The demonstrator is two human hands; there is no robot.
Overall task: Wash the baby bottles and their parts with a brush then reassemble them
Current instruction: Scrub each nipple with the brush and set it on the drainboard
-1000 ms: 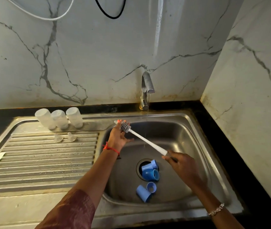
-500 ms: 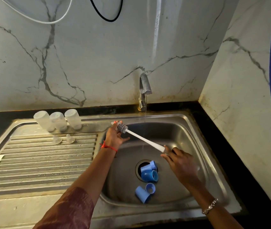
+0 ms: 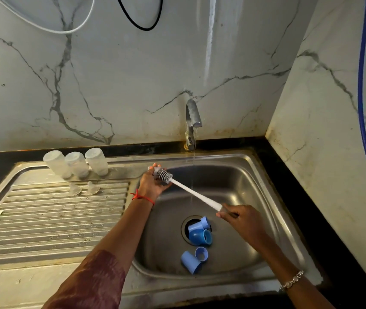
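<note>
While a thin stream of water [image 3: 193, 161] falls from the curved steel tap [image 3: 192, 117] into the stainless-steel sink [image 3: 255, 175], a long white-handled bottle brush [image 3: 195, 192] is held slantwise above the basin. Its grey bristle head [image 3: 164, 175] is cupped by the left grip [image 3: 152, 184], with the fingers curled beneath it and the thumb laid over the top. A small pale piece is seen at the brush tip, but what it is cannot be told. The lower end of the handle is clasped by the right grip [image 3: 240, 221], which is closed firmly round it. Blue plastic caps and rings [image 3: 200, 237] are gathered over the drain, just below the right grip, and two more blue pieces [image 3: 190, 262] lie near the front wall. Three frosted plastic bottles [image 3: 76, 163] are stood in a row at the back of the ribbed steel drainboard [image 3: 55, 219], to the left of the left grip. Two clear teats [image 3: 75, 188] are set just in front of them.
</note>
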